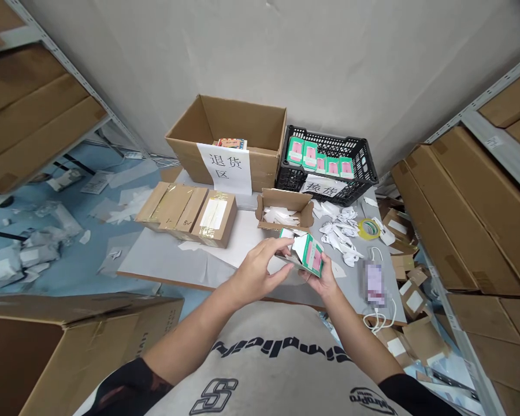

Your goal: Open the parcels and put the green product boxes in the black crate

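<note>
A small green, white and pink carton (314, 255) is held tilted over the table's front edge, with its flaps at the left end standing open. My right hand (323, 280) grips the carton from below and from its right side. At the open end, my left hand (260, 270) has its curved fingers and thumb around the flaps; part of the fingers is hidden by the carton. Just behind stands an open cardboard box (305, 211) with crumpled white pieces (281, 215) inside. The carton's contents cannot be made out.
A large cardboard box (186, 156) and a black crate (368, 167) with several green cartons stand at the back. Sealed boxes (223, 216) are at left. White strips (342, 228), yellow tape (368, 229) and a phone (375, 283) with cable lie at right. Shelves flank the table.
</note>
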{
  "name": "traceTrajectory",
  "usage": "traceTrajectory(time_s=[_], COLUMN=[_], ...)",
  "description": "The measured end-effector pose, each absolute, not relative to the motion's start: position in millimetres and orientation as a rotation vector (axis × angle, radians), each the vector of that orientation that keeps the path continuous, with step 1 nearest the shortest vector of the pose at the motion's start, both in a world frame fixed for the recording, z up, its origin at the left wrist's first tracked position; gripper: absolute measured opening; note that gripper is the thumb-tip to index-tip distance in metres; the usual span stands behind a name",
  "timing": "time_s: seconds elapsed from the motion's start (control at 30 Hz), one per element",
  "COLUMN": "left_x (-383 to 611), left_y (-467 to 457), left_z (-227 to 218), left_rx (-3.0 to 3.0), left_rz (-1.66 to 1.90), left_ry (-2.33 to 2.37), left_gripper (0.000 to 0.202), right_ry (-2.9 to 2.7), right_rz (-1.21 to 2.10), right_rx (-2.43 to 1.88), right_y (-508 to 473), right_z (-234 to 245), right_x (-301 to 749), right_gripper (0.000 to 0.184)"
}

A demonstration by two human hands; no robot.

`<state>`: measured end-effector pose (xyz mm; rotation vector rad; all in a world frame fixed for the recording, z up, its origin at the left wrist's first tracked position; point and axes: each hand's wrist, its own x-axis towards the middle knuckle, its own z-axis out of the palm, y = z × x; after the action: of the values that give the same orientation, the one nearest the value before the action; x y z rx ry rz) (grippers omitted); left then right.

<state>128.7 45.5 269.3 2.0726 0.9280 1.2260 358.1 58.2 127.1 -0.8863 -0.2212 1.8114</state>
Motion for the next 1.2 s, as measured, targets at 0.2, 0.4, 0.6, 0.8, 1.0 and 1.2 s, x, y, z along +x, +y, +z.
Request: traceTrajectory(time_s=[0.2, 0.4, 0.6, 0.8, 1.0, 1.2], left_x=[126, 121, 113, 122, 130, 135], left_y=[43, 49, 46, 46, 41, 39], left_z=[271, 278, 293, 303, 296, 288], left_rx=[2.011, 2.117, 2.208, 2.288, 2.184, 2.266], left_rz=[1.246, 1.157, 1.238, 1.19, 1.27, 1.277], left_ry=[0.926, 0.948, 0.739, 0.645, 0.578, 0.564], left_gripper=[0.042, 0.025, 0.041, 0.056, 0.034, 0.034], right_ry=[-0.187, -0.299, -0.391, -0.388, -0.386, -0.351], right_rz=[1.82, 1.8, 1.823, 1.841, 1.874, 1.887], right_rx=[-0.864, -0.851, -0.769, -0.735, -0.727, -0.718], right_y=[55, 53, 49, 45, 44, 43], right_z=[121, 120, 129, 136, 136, 139], right_x=[363, 361, 359, 357, 356, 352], right_gripper=[0.036, 0.037, 0.04, 0.037, 0.041, 0.041])
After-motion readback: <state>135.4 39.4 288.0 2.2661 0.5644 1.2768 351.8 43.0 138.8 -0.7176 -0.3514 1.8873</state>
